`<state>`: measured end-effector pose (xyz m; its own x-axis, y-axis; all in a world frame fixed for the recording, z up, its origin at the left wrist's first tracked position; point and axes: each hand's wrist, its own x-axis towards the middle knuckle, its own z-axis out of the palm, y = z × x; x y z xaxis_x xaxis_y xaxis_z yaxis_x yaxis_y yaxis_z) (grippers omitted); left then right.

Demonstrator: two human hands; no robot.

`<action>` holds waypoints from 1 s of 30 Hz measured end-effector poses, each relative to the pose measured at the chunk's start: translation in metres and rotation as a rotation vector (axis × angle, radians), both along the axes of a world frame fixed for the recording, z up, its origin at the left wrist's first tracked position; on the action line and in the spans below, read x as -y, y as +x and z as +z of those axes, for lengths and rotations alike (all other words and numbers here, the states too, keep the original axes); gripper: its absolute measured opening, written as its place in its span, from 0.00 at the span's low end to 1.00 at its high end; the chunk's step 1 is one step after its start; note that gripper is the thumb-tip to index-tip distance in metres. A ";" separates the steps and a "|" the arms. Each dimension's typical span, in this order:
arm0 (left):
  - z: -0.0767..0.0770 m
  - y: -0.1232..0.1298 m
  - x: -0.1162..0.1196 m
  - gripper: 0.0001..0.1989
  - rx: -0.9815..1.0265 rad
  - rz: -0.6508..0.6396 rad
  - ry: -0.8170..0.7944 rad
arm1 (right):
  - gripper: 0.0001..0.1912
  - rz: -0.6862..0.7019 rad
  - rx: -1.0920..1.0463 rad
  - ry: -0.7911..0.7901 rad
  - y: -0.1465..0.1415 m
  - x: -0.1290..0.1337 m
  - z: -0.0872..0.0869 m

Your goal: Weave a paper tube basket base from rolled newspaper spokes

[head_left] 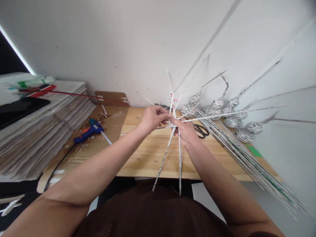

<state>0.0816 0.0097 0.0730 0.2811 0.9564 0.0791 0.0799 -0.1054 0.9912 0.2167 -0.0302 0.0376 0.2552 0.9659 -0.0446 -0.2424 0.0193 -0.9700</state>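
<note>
Both hands meet above the wooden table around a woven start of rolled newspaper sticks, whose paper sticks (163, 158) spread outward like spokes in every direction. My left hand (153, 119) pinches at the centre from the left, thumb and index finger pressed together. From the right, my right hand (185, 131) grips the crossing, its thumb on top. Two spokes hang down toward my body, others point up at the wall and out to the right. The fingers hide most of the centre where the sticks cross.
Black scissors (201, 130) lie right of my hands, beside a long bundle of paper sticks (237, 151). Several woven gourd-like shapes (214, 108) line the wall. At left are a blue glue gun (89, 131) on brown board and a tall stack of newspapers (46, 128) with a phone (24, 110) on top.
</note>
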 end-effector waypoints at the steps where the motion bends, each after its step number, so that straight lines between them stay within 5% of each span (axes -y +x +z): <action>1: 0.000 0.002 0.001 0.10 -0.016 0.016 0.010 | 0.17 0.004 -0.008 0.003 0.000 0.000 0.000; 13: -0.011 -0.007 0.000 0.14 0.163 -0.083 -0.120 | 0.14 0.046 -0.044 -0.011 0.002 0.003 0.002; 17: -0.017 -0.007 -0.003 0.17 0.100 -0.003 -0.161 | 0.15 0.042 -0.048 -0.010 0.001 0.003 0.002; 24: -0.012 -0.012 -0.006 0.14 -0.014 -0.113 -0.119 | 0.14 0.035 0.006 -0.005 0.003 0.003 0.000; 30: -0.005 -0.011 -0.008 0.11 0.112 -0.227 -0.405 | 0.14 0.030 0.056 0.020 0.003 0.003 0.005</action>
